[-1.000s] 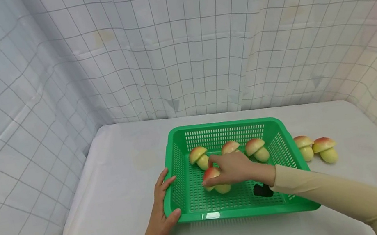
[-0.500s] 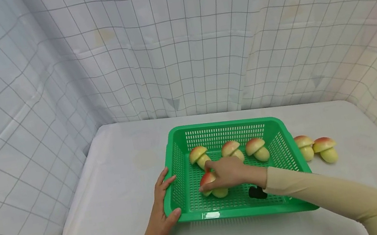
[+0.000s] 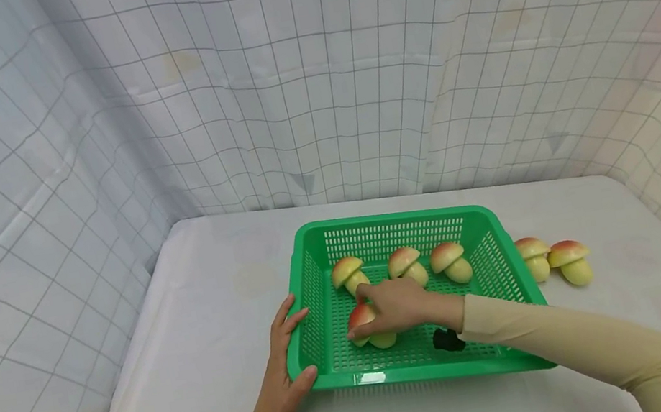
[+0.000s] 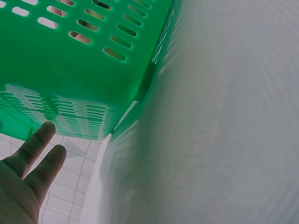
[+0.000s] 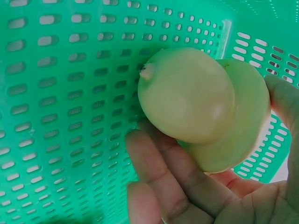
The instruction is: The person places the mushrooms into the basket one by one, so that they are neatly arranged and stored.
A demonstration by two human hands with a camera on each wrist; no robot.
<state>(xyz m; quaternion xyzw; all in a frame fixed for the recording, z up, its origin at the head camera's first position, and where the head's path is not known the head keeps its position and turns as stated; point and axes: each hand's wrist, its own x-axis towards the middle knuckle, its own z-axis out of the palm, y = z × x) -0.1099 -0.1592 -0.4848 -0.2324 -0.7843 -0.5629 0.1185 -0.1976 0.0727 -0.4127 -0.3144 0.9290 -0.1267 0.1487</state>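
Observation:
In the head view my right hand (image 3: 390,307) is inside a green plastic basket (image 3: 457,372), holding a toy mushroom (image 3: 383,341) low over its floor. That mushroom has a red-and-yellow cap and a pale yellow stem. In the right wrist view its rounded stem (image 5: 187,95) faces the camera, with thumb and fingers (image 5: 149,158) around the cap. My left hand (image 3: 282,367) touches the basket's left side near the front corner, fingers spread. Two straight fingers (image 4: 46,170) show beside the basket wall in the left wrist view; the thumb is out of sight there.
Inside the basket, along the back, lie a left mushroom (image 3: 349,274), a middle mushroom (image 3: 407,266) and a right mushroom (image 3: 451,262). Two more, a nearer mushroom (image 3: 534,258) and an outer mushroom (image 3: 571,262), lie right of the basket on the white table (image 3: 226,289).
My right hand has shifted a little left and toward the basket's front with the mushroom. The left hand and the other mushrooms have stayed put.

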